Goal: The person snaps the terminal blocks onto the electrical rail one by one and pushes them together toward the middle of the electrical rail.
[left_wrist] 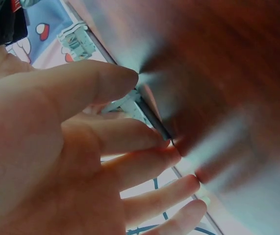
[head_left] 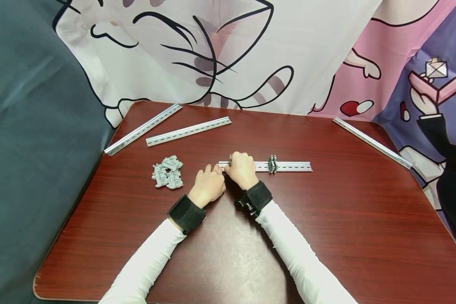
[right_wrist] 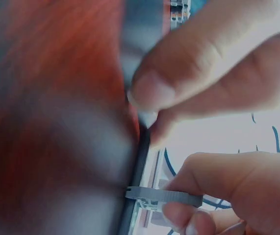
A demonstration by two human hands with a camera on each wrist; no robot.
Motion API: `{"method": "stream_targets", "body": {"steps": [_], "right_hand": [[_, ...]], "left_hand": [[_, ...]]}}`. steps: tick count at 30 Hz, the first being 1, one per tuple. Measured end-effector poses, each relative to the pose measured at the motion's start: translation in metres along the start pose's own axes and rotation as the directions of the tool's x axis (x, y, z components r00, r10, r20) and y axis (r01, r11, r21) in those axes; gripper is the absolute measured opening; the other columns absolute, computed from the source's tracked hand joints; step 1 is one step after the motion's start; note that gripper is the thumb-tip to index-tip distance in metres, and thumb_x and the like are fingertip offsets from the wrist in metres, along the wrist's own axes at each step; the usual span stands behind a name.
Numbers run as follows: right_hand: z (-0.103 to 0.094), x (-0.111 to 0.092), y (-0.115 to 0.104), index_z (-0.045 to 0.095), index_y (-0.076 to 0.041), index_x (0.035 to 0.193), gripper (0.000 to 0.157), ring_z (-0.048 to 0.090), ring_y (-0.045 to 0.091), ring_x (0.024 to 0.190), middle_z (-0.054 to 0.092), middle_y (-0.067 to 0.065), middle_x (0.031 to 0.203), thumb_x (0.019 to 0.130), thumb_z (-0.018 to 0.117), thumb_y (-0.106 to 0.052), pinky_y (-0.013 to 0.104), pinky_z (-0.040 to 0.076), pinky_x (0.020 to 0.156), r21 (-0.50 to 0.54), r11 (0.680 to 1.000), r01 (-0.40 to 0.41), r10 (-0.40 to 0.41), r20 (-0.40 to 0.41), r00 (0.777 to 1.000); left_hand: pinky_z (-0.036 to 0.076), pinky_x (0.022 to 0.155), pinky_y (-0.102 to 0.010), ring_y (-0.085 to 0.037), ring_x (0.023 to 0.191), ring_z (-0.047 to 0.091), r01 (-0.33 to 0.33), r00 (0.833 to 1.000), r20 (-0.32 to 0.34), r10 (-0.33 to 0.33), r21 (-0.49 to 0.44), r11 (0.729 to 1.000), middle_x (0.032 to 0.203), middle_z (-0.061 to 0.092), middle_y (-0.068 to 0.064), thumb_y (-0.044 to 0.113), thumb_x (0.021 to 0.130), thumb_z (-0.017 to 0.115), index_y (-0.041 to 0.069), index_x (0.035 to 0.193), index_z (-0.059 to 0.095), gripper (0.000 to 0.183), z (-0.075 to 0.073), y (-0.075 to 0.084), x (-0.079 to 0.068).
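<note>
A slotted metal DIN rail (head_left: 296, 166) lies crosswise on the table in front of both hands. My right hand (head_left: 241, 169) pinches a thin grey terminal block (right_wrist: 152, 194) between thumb and fingers, with its edge against the rail close to the left end. At that left end, my left hand (head_left: 208, 185) touches the rail with fairly straight fingers (left_wrist: 154, 152), its thumb held apart from them. Further right on the same rail, a few terminal blocks (head_left: 272, 164) stand upright side by side. The right hand hides most of the pinched block in the head view.
Left of the hands lies a loose pile of grey terminal blocks (head_left: 168, 172). Two more rails rest at the back left, one angled (head_left: 143, 129) and one flatter (head_left: 188, 131). Another rail (head_left: 372, 143) lies at the right edge. A printed curtain (head_left: 311, 50) hangs behind the table.
</note>
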State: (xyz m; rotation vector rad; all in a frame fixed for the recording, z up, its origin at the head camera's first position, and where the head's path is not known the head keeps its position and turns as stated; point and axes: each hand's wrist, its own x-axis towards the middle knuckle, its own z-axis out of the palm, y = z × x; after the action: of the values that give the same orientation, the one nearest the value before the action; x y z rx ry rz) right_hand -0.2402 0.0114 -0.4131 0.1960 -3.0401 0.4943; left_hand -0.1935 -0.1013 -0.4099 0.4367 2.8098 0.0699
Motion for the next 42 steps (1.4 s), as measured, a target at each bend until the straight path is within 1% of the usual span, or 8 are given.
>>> {"method": "stream_targets", "body": {"steps": [6,11,19,23,28,31,37,42], "right_hand": [[-0.006,0.002,0.006,0.050,-0.014,0.054,0.035,0.070,0.038,0.078,0.071,0.014,0.077,0.079,0.072,-0.024,0.046,0.055,0.061,-0.019,0.999,-0.047,0.048,0.056,0.997],[-0.011,0.004,0.008,0.055,-0.013,0.057,0.030,0.070,0.038,0.080,0.072,0.015,0.082,0.079,0.072,-0.026,0.047,0.055,0.062,-0.030,0.996,-0.079,0.081,0.083,0.993],[-0.014,0.008,0.012,0.059,-0.013,0.063,0.025,0.069,0.037,0.085,0.072,0.014,0.089,0.079,0.072,-0.028,0.047,0.055,0.065,-0.043,0.992,-0.119,0.124,0.122,0.985],[-0.015,0.007,0.014,0.061,-0.012,0.065,0.025,0.069,0.037,0.086,0.072,0.015,0.091,0.078,0.073,-0.029,0.048,0.055,0.067,-0.044,0.992,-0.122,0.127,0.122,0.984],[-0.017,0.006,0.020,0.060,-0.013,0.064,0.025,0.069,0.038,0.085,0.072,0.016,0.089,0.077,0.073,-0.029,0.049,0.055,0.066,-0.037,0.992,-0.124,0.127,0.120,0.985],[-0.019,0.007,0.023,0.060,-0.014,0.062,0.026,0.069,0.038,0.086,0.072,0.017,0.091,0.077,0.073,-0.030,0.049,0.055,0.067,-0.035,0.989,-0.145,0.149,0.138,0.979],[-0.024,0.009,0.029,0.060,-0.014,0.064,0.026,0.068,0.037,0.090,0.071,0.017,0.096,0.076,0.072,-0.033,0.049,0.055,0.069,-0.050,0.982,-0.183,0.188,0.177,0.966],[-0.027,0.010,0.033,0.058,-0.014,0.063,0.029,0.068,0.036,0.087,0.071,0.016,0.096,0.076,0.073,-0.035,0.049,0.055,0.068,-0.066,0.978,-0.198,0.207,0.190,0.960]], "left_hand": [[0.039,0.102,-0.052,-0.040,0.138,0.034,-0.001,1.000,-0.023,0.001,0.001,1.000,0.152,0.038,-0.019,0.025,0.098,0.052,-0.006,0.144,0.039,0.057,0.002,-0.001,-0.001],[0.041,0.099,-0.051,-0.040,0.136,0.036,0.006,0.999,-0.045,-0.006,0.007,1.000,0.151,0.040,-0.020,0.024,0.098,0.053,-0.008,0.143,0.039,0.057,0.002,-0.001,-0.001],[0.039,0.102,-0.052,-0.039,0.139,0.034,0.012,1.000,-0.014,-0.012,0.006,1.000,0.153,0.036,-0.019,0.024,0.099,0.051,-0.006,0.146,0.036,0.058,0.001,-0.001,0.001],[0.039,0.101,-0.052,-0.040,0.138,0.034,0.007,1.000,-0.024,-0.007,-0.005,1.000,0.152,0.037,-0.020,0.023,0.098,0.052,-0.007,0.145,0.037,0.057,0.002,-0.001,0.001],[0.041,0.098,-0.052,-0.040,0.134,0.037,-0.003,0.999,-0.047,0.003,0.001,1.000,0.149,0.041,-0.020,0.022,0.096,0.054,-0.007,0.143,0.041,0.057,0.002,0.000,0.000],[0.041,0.098,-0.052,-0.040,0.134,0.037,-0.002,0.999,-0.051,0.002,-0.003,1.000,0.149,0.041,-0.020,0.022,0.096,0.054,-0.007,0.142,0.041,0.057,0.002,0.001,0.000],[0.039,0.101,-0.052,-0.040,0.138,0.034,0.008,1.000,-0.029,-0.008,-0.007,1.000,0.152,0.038,-0.020,0.023,0.098,0.051,-0.007,0.145,0.038,0.057,0.001,0.001,0.000],[0.038,0.102,-0.052,-0.040,0.139,0.033,0.008,1.000,-0.018,-0.008,-0.015,1.000,0.152,0.037,-0.020,0.023,0.098,0.050,-0.007,0.145,0.036,0.057,0.000,0.001,0.000]]}}
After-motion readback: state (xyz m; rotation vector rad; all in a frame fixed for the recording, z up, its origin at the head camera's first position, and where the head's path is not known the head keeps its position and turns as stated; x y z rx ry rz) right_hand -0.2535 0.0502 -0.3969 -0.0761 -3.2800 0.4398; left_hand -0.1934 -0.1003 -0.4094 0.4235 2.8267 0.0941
